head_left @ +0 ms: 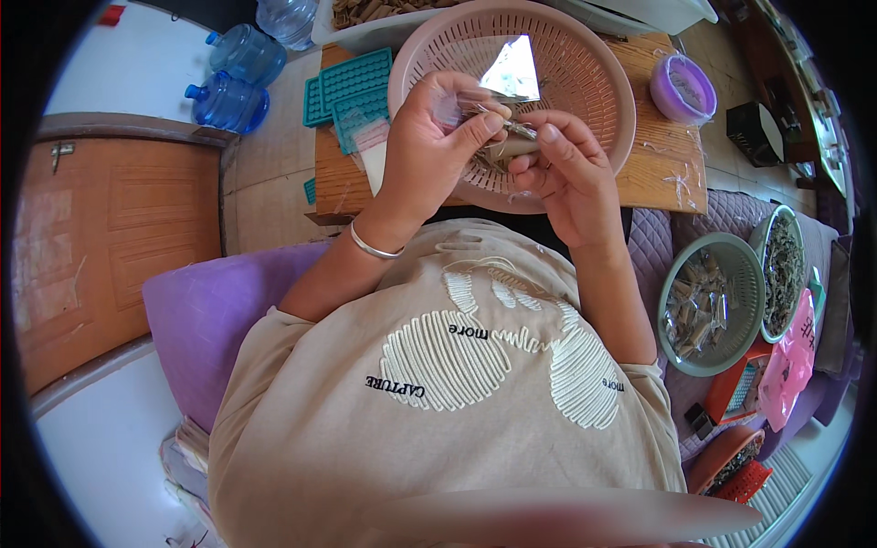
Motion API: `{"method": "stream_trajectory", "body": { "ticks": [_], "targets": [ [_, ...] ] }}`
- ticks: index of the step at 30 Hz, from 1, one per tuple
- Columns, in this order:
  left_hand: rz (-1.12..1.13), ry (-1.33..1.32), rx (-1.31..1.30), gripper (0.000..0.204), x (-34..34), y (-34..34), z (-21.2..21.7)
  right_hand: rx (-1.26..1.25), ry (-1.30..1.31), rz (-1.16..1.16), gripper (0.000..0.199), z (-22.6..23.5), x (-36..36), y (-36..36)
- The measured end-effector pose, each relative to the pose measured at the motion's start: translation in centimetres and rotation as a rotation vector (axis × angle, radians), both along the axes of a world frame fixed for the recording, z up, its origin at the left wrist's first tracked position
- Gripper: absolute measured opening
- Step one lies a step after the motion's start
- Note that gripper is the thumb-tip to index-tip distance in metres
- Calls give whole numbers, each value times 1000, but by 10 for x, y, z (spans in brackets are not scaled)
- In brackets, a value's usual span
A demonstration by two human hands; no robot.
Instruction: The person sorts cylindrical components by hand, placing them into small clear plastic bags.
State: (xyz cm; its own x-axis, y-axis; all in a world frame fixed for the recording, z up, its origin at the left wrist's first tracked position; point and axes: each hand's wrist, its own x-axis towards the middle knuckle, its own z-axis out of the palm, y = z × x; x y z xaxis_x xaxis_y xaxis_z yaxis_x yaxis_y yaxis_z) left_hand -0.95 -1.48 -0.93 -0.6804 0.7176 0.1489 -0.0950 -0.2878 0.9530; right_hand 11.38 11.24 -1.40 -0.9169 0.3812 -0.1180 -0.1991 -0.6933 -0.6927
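Left hand [429,146] pinches a small clear packet [449,108] over the pink basket [594,82] on the worktop [658,173], right hand's [566,169] fingers clamped on a tan roll [513,148]; best keep the packet mouth steady

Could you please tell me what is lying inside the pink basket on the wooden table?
In the pink basket lies a shiny clear packet. Both hands cover its near part, so anything under them is hidden.

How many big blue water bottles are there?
3: two blue bottles lie side by side on the floor at upper left; a paler third is cut off by the top edge.
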Motion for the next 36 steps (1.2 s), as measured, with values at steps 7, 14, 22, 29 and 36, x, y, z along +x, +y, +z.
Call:
{"method": "stream_trajectory", "body": {
  "ticks": [7, 14, 22, 29, 36],
  "targets": [
    [64, 861, -413, 37, 2, -7, 10, 377, -159, -166, 9, -8, 1, -5],
    [-81, 1260, -716, 43, 8, -10, 27, 805, -194, -207, 15, -9, 0, -8],
    [-292, 1138, -723, 42, -2, -12, 30, 733, -51, -112, 17, -10, 10, -9],
    [-415, 155, -372, 38, -12, -15, 21, 485, -160, -39, 14, -5, 17, 1],
    [-240, -38, -392, 29, 4, -4, 11, 657, -56, -105, 14, -10, 15, -3]
  ]
}}
